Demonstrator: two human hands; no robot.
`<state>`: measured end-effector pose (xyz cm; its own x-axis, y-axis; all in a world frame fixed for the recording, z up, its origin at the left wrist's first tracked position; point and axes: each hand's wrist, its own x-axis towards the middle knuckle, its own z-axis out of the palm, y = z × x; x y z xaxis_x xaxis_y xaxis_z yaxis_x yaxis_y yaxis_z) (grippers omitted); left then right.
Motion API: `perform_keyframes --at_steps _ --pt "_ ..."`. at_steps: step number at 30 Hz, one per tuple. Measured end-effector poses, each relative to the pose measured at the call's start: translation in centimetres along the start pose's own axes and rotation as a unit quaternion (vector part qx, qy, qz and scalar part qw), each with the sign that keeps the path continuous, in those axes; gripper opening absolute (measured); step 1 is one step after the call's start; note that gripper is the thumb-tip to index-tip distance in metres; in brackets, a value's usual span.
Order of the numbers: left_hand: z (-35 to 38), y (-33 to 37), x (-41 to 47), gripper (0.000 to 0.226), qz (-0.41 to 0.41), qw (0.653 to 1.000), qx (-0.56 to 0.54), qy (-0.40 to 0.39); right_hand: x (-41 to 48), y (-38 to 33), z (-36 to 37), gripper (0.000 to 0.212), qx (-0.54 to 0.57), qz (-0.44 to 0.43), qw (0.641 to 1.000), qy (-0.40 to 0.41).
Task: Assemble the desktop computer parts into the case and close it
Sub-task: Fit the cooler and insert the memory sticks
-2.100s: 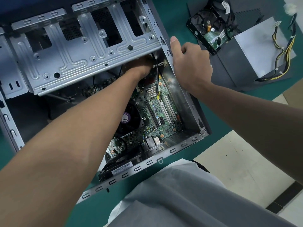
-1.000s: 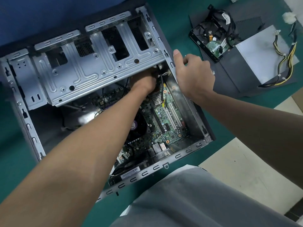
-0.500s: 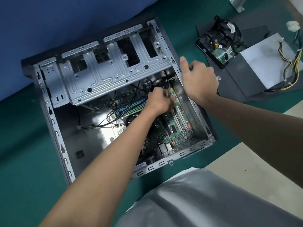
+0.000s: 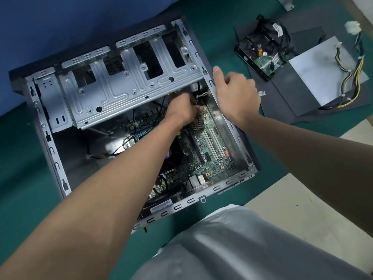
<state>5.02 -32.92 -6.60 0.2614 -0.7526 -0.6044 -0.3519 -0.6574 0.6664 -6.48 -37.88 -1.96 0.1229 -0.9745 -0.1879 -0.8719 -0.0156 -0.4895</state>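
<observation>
The likeliest slip is at the left hand (image 4: 181, 110), deep in the open computer case (image 4: 232, 128). Its grip is clenched on a black cable (image 4: 198, 87) at the far corner of the motherboard (image 4: 210, 146), just under the edge of the metal drive cage (image 4: 129, 85). The fingertips are partly hidden there, so any plugging would be done half blind. A crooked push could bend header pins or leave the connector half seated, and a hard tug could strain the thin wires. The wrist hangs close above the small finned heatsink (image 4: 196, 126), and the cage's sheet-metal edge could nick the knuckles. The right hand (image 4: 236, 93) steadies the case, its thumb laid along the side wall's rim and its fingers curled over the outside. If that grip lets go, the case could skid on the green-matted bench (image 4: 20, 158). The case lies on its side and holds the motherboard with its white expansion slots (image 4: 212, 144), a fan (image 4: 171, 156) half covered by the forearm, and loose black leads (image 4: 113, 152) on the floor of the case. The hard drive (image 4: 260, 57) and the power supply (image 4: 323, 77), with its yellow-and-black wire bundle (image 4: 351, 77), sit outside the case on a dark panel (image 4: 282, 106) well to the right. Much of the assembly looks not yet done.
</observation>
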Motion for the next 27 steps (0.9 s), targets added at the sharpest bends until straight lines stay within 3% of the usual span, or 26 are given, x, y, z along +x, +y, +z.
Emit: perform_keyframes --at_steps 1,7,12,14,27 --pt "0.1 0.1 0.1 0.011 0.001 0.999 -0.040 -0.022 0.0 0.1 0.1 0.057 0.003 0.001 1.000 -0.002" --pt "-0.2 -0.6 0.8 0.036 0.022 0.988 -0.136 -0.074 0.1 0.2 0.2 0.052 0.011 0.006 1.000 -0.011" --pt "0.2 -0.6 1.6 0.014 0.056 0.998 -0.043 0.001 0.2 0.2 0.3 0.053 0.019 0.013 1.000 -0.016" --pt "0.3 -0.5 1.7 0.017 0.074 0.997 0.011 0.031 0.3 0.1 0.3 0.053 0.018 0.016 1.000 -0.017" --pt "1.2 -0.8 3.5 0.033 0.059 0.996 0.027 0.063 0.3 -0.1 0.2 0.054 0.014 0.026 0.999 -0.014"
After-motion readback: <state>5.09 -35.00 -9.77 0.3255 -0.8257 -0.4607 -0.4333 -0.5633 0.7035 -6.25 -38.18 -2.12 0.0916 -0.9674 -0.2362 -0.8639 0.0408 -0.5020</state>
